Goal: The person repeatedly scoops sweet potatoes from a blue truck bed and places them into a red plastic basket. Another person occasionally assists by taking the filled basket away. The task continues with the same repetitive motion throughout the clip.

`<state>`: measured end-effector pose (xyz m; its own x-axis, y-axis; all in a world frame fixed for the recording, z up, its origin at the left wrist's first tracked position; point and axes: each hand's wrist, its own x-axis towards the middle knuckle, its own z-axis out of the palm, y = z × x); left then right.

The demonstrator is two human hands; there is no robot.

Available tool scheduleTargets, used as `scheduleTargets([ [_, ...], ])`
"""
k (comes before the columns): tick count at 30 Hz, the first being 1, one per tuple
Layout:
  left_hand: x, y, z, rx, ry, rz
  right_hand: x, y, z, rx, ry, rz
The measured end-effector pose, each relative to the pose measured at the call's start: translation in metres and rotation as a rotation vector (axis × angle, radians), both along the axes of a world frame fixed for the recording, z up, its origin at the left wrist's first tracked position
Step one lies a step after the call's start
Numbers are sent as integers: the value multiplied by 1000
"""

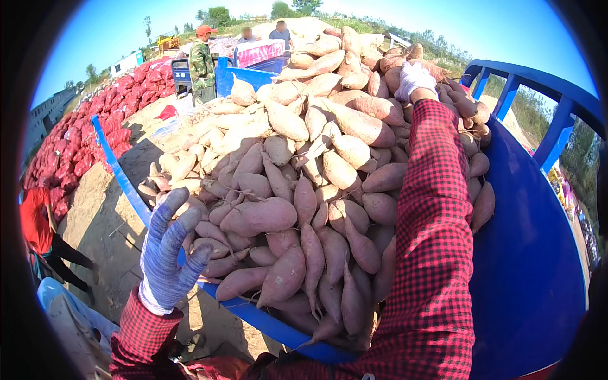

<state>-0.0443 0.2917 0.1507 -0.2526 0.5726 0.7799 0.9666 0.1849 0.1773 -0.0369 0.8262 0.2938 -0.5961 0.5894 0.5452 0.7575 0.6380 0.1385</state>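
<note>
A large heap of sweet potatoes (285,180) fills the blue metal truck bed (527,266) before me. My right hand (415,80), in a white knit glove, reaches far across to the top of the heap. It rests against a sweet potato (431,69) there; its fingertips are hidden, so its grip cannot be told. My left hand (168,254), in a bluish-white knit glove, is raised over the bed's left edge with fingers spread and nothing in it. Close to it lie a plump sweet potato (261,217) and several slimmer ones.
A blue side rail (510,95) rises on the right. Red mesh sacks (76,142) are piled on sandy ground at left. A person in a camouflage jacket (202,64) stands beyond the heap, two others behind. A person in red (35,221) bends at far left.
</note>
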Motion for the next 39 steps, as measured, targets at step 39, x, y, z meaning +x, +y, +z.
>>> scheduleTargets([
  [39, 312, -267, -345, 766, -1450, 768, 74, -582, -203, -432, -567, 1970],
])
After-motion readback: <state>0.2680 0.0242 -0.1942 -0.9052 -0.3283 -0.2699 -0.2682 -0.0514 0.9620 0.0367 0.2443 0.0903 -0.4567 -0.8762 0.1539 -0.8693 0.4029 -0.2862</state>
